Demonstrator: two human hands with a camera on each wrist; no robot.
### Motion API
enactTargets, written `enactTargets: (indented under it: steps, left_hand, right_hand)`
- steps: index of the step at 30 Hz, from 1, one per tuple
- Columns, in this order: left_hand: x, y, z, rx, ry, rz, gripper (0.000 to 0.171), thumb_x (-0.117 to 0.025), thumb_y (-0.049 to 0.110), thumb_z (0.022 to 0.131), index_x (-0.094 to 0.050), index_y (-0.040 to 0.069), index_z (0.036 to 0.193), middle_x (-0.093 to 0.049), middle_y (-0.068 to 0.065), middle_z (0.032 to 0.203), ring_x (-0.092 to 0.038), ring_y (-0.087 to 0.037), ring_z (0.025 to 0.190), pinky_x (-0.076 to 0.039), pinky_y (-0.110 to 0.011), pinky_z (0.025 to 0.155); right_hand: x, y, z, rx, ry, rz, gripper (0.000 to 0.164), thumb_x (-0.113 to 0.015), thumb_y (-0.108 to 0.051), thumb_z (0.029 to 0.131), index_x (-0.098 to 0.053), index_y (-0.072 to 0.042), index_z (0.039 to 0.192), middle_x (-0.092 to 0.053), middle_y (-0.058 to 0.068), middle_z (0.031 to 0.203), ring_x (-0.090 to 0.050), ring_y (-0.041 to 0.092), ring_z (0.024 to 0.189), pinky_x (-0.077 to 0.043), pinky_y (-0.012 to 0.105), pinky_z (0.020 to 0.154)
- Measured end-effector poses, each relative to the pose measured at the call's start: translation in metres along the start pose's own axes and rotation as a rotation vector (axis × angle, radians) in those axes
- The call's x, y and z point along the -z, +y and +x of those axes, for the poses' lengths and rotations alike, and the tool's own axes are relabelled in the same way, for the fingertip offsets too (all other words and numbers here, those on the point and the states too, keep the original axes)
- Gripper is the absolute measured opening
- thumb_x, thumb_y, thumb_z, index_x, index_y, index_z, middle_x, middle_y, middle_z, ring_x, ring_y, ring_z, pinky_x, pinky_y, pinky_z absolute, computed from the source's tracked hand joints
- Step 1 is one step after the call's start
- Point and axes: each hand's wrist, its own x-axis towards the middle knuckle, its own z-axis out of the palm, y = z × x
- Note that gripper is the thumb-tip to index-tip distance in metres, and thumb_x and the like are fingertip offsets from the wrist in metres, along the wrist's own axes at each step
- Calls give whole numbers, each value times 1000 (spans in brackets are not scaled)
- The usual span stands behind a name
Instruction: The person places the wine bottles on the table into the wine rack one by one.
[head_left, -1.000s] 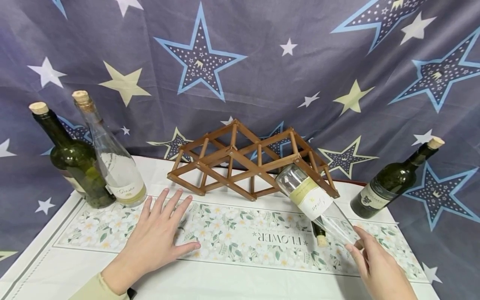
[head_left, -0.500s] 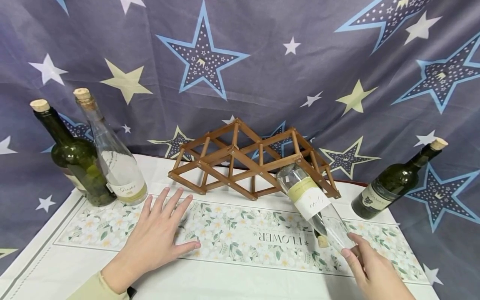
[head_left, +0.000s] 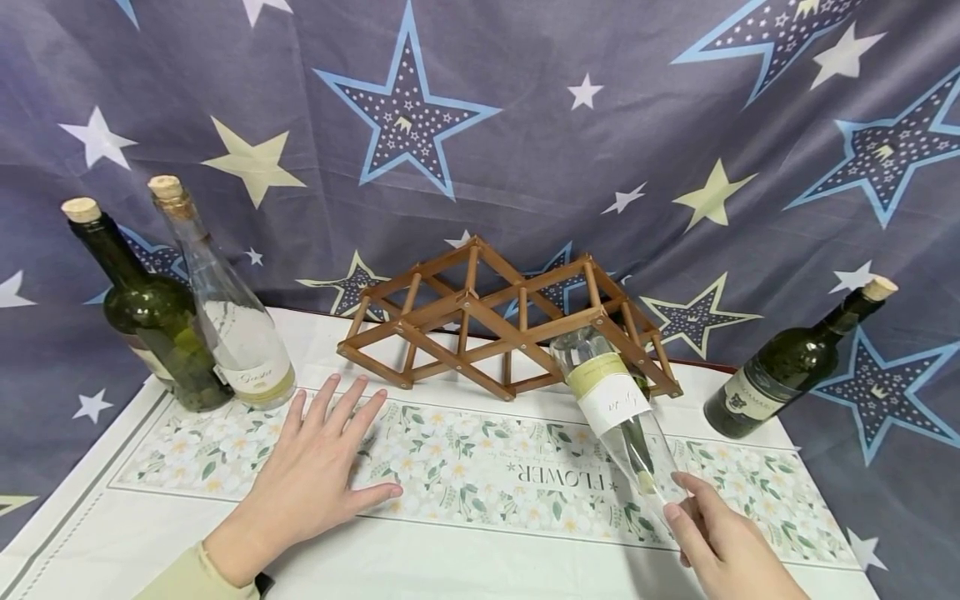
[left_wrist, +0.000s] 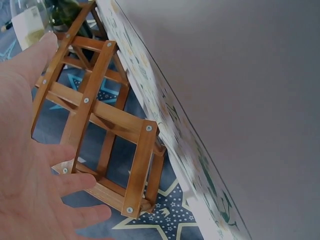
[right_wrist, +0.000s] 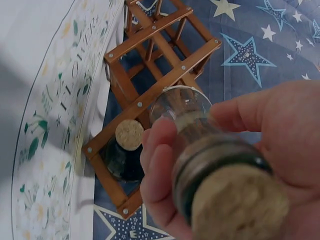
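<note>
My right hand [head_left: 723,537] grips the neck of a clear glass wine bottle [head_left: 611,404] with a white and yellow-green label. Its cork [right_wrist: 240,202] points toward me, and its base overlaps the right part of the wooden wine rack [head_left: 467,302] in the head view. A dark green bottle [right_wrist: 121,162] lies in the rack's end opening, cork outward; in the head view its neck shows through the clear glass. My left hand [head_left: 315,471], palm down with fingers spread, is over the floral runner in front of the rack's left side, holding nothing.
On the left stand a corked green bottle [head_left: 161,329] and a clear corked bottle [head_left: 243,333]. Another green bottle [head_left: 780,371] stands at the right. A floral runner [head_left: 450,475] crosses the white table [head_left: 420,567], with a star-patterned curtain [head_left: 525,183] behind.
The right hand has swung the clear bottle's neck leftward and a little toward me, while its base stays close to the rack. My left hand has kept its place.
</note>
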Motion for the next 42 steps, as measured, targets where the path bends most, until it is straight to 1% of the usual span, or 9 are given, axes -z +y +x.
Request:
enactTargets:
  steps: [7,11,17,20,24,29,36,40,42]
  left_hand:
    - [-1,-1,-1,0,1,3,114,-57,87,70,-35,16,157,-27,-14,160,-11,-40,148,-4,-65,113]
    - [-2,-1,-2,2,7,2,115,-57,88,69,-35,16,157,-29,-14,160,-11,-40,148,-5,-65,113]
    - [-2,-2,-2,3,6,-3,114,-57,87,69,-36,17,156,-30,-14,159,-11,-40,149,-5,-66,113]
    - [-2,-2,-2,5,4,-5,114,-57,87,69,-37,16,156,-30,-14,159,-11,-40,149,-4,-65,113]
    - [-1,-1,-2,6,0,-5,114,-57,87,70,-35,17,157,-30,-14,159,-11,-39,149,-5,-65,113]
    - [0,-1,-2,6,-5,-8,114,-57,87,70,-33,18,158,-30,-14,159,-10,-39,149,-3,-64,114]
    - [-1,-2,-1,4,0,-1,115,-57,88,70,-32,18,158,-29,-14,159,-9,-38,149,-7,-66,113]
    - [-2,-2,-1,4,0,0,115,-56,88,69,-33,18,158,-29,-14,160,-9,-38,149,-7,-66,112]
    - [-2,-2,-1,4,-1,3,115,-56,88,70,-33,18,158,-28,-13,160,-9,-38,149,-7,-66,112]
  right_hand:
    - [-3,-11,-2,11,-13,74,64,-46,-44,105,-36,2,148,-58,0,78,-54,13,62,-44,29,60]
    - [-4,-18,-1,0,-29,113,62,-46,-43,105,-35,-2,150,-59,0,81,-54,14,64,-44,29,62]
    - [-5,-23,2,25,-68,182,66,-45,-47,105,-32,-2,152,-59,2,82,-54,16,64,-44,31,63]
    - [-8,-27,4,30,-61,220,69,-46,-49,103,-32,-3,152,-59,2,83,-55,16,65,-45,30,63]
    - [-12,-33,7,38,-44,268,69,-49,-49,102,-32,-5,152,-61,3,91,-57,17,68,-46,31,64]
    - [-13,-41,10,60,-26,309,66,-50,-44,103,-29,-6,153,-62,5,100,-59,17,71,-48,31,67]
    - [-12,-47,18,71,-17,296,78,-48,-57,99,-24,-6,154,-65,2,105,-62,11,90,-50,35,77]
    - [-12,-50,20,86,-3,349,73,-49,-52,101,-24,-9,154,-65,5,103,-63,14,87,-51,32,76]
    - [-13,-51,21,107,12,383,71,-50,-48,102,-25,-8,154,-65,6,102,-64,15,86,-53,31,74]
